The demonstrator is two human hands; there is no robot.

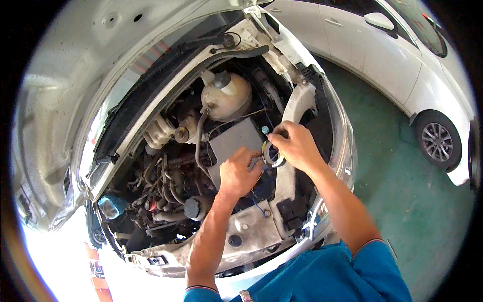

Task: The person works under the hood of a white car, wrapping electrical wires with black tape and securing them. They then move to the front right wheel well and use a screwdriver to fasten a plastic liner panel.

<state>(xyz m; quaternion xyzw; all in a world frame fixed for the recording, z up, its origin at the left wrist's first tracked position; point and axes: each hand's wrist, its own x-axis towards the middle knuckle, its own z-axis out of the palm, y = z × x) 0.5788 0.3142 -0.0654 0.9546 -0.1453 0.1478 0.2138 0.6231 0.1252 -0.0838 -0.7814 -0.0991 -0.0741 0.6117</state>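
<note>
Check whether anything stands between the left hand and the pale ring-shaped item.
Nothing visible does: the left hand is close beside the pale ring-shaped item, contact unclear, and the right hand holds it from the opposite side.

No writing legible (anywhere).

Between the left hand (240,173) and the right hand (298,146), the pale ring (276,163) blocks a straight pass. Beyond the left hand lies the flat grey cover (234,140), with the rounded reservoir (226,100) rising farther on; to its left, hoses (173,186) crowd the way. Nearer the body, a thin blue wire (259,205) crosses the gap between the forearms. Right of the right hand, a dark recess (324,126) opens before the headlamp (344,146). Overhead there is room, the raised hood (60,100) standing well left.
</note>
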